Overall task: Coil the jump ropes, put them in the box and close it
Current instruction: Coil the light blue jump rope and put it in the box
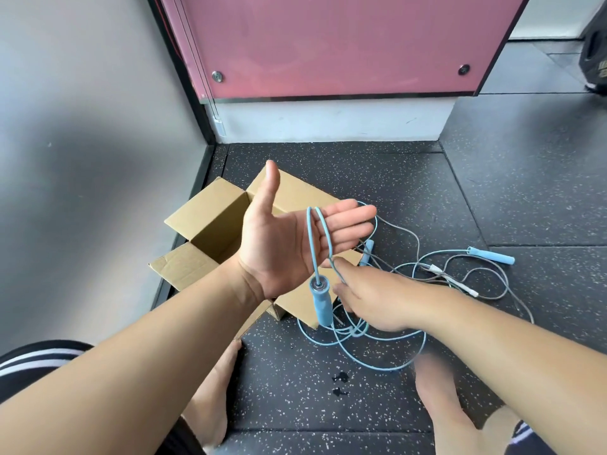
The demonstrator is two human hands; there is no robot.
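My left hand (289, 238) is held up flat, palm facing me, thumb pointing up. A light-blue jump rope (320, 238) is looped over its fingers, and one blue handle (321, 302) hangs down from the loop. My right hand (371, 297) pinches the blue cord just below the left palm. The rest of that rope lies in loose curves on the floor (377, 353). An open cardboard box (210, 218) stands behind my left hand. More rope, grey with a blue handle (491, 255) and white ends (453, 280), lies tangled to the right.
The floor is dark speckled rubber matting (525, 192). A grey wall (82, 142) runs along the left and a pink panel (328, 44) stands behind the box. My bare feet (213, 389) rest near the bottom edge. A dark object (594, 60) sits far right.
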